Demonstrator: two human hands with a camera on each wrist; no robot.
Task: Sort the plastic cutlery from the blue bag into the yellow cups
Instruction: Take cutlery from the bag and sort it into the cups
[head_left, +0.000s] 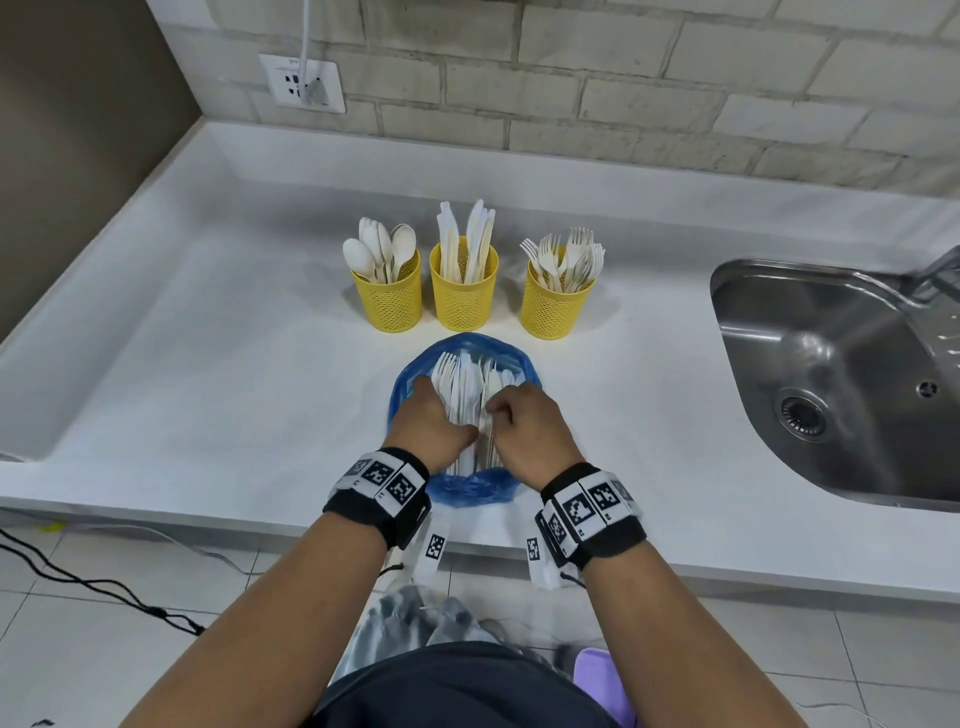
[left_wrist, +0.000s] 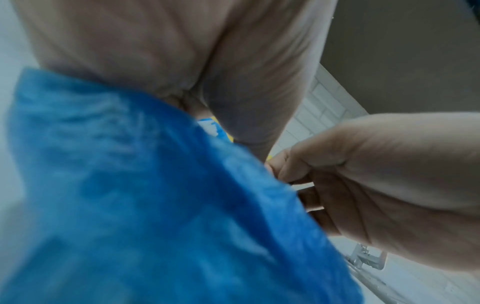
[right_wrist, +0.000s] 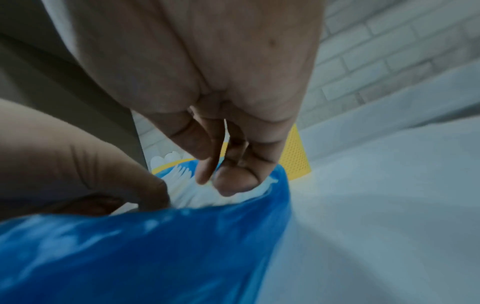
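Note:
The blue bag (head_left: 470, 488) lies open on the white counter, with white plastic cutlery (head_left: 465, 376) bundled inside. Both hands are in it. My left hand (head_left: 444, 413) curls round the left side of the bundle, thumb across the handles; in the left wrist view the bag (left_wrist: 155, 205) hides its fingers. My right hand (head_left: 501, 410) pinches into the cutlery (right_wrist: 197, 195) with curled fingers (right_wrist: 233, 181). Behind the bag stand three yellow mesh cups: the spoons cup (head_left: 388, 304), the knives cup (head_left: 464, 299) and the forks cup (head_left: 557, 309).
A steel sink (head_left: 841, 384) with a tap sits at the right. A wall socket (head_left: 302, 83) is on the brick wall at the back left. The counter's front edge (head_left: 208, 525) runs just below my wrists.

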